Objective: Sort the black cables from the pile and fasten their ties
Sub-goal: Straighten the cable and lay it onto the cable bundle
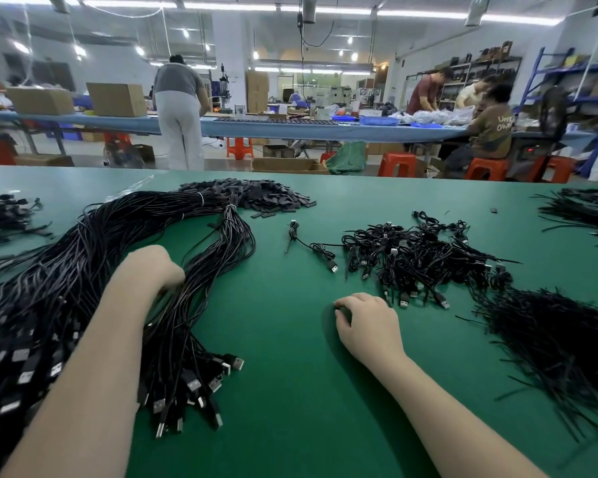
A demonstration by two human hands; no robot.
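A big bundle of long black USB cables [83,257] arcs across the left of the green table [290,391], its plugs fanned out near the front. My left hand [154,267] reaches into this bundle, its fingers buried among the strands and hidden. My right hand [363,322] rests knuckles-up on the bare table, fingers curled under, holding nothing that I can see. Beyond it lies a pile of coiled, tied cables [415,257]. A heap of black ties [560,343] spreads at the right.
A mound of small black flat pieces [266,196] sits at the back centre. One loose cable [311,248] lies mid-table. More black strands lie at the far right [587,208] and far left [4,215]. People work at benches beyond the table.
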